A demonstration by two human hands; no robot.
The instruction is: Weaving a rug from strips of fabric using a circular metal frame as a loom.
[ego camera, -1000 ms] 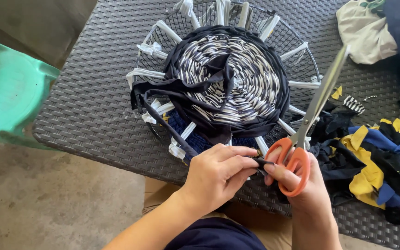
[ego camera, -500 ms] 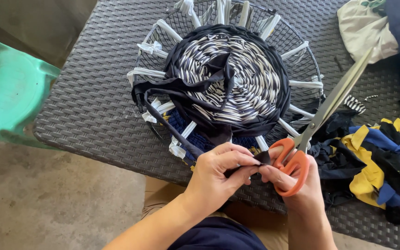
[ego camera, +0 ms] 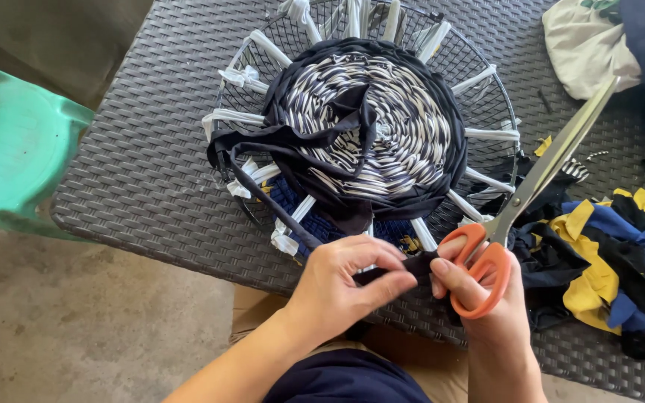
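The left hand (ego camera: 341, 287) pinches a dark navy fabric strip (ego camera: 263, 198) between thumb and fingers, just in front of the round black-and-white woven rag mat (ego camera: 375, 127) on its circular wire frame (ego camera: 487, 82). The right hand (ego camera: 487, 298), touching the same strip with its fingertips, holds orange-handled metal scissors (ego camera: 520, 201) with closed blades pointing away to the right of the mat. Both the mat and the strip lie on the dark grey woven-pattern table (ego camera: 136, 186).

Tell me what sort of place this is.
Probably a home or outdoor craft spot: a dark woven table on bare concrete floor, a round rug loom, fabric scraps and a green plastic chair.
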